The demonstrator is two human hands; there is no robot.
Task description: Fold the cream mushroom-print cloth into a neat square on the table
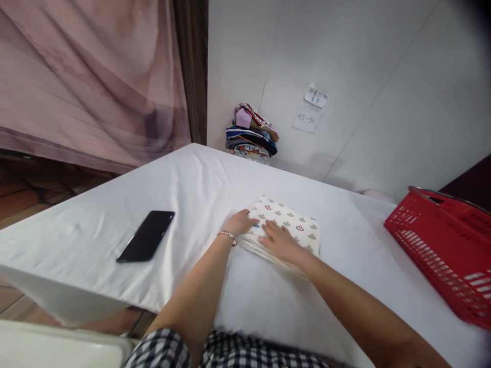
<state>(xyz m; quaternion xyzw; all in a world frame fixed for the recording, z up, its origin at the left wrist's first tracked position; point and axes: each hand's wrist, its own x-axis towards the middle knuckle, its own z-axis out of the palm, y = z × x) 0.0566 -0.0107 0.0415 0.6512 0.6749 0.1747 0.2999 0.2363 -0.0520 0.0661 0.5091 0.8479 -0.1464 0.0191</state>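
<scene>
A folded cream cloth (286, 217) with beige and red motifs lies on the white-covered table (207, 204), its stacked layers showing along the near edge. My left hand (241, 223), with a bracelet at the wrist, grips the cloth's left edge. Its thumb rests on top, while the other fingers are partly hidden at the side. My right hand (283, 242) lies flat on the upper face of the cloth toward its near side, fingers apart.
A black phone-like slab (146, 236) lies to the left on the table. At the right stands a red plastic basket (441, 250). Beyond the far edge, a pile of folded fabrics (251, 134) is against the wall. A pink curtain (95, 76) hangs at the left.
</scene>
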